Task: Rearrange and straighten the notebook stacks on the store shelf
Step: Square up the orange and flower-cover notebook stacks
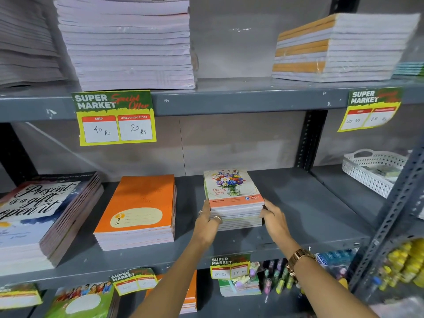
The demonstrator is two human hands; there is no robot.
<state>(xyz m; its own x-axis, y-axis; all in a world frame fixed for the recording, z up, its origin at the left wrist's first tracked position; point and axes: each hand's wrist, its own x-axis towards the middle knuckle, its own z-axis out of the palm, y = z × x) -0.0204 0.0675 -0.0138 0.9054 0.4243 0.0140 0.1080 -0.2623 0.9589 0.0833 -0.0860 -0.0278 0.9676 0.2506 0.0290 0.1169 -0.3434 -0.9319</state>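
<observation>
A small stack of notebooks with a flower-vase cover (232,188) stands on the grey middle shelf (305,210). My left hand (207,226) presses against the stack's left side, fingers wrapped on its edge. My right hand (274,218) presses against the right side, a watch on its wrist. Left of it lies an orange notebook stack (140,203), slightly askew. Further left is a taller stack with the cover "Present is a gift, open it" (39,214).
The upper shelf carries tall pale notebook stacks (126,42) and an orange-spined stack (339,47). Yellow price tags (117,118) hang from shelf edges. A white perforated basket (371,171) sits at the right. A slotted upright post (394,214) stands front right. Pens and notebooks fill the lower shelf.
</observation>
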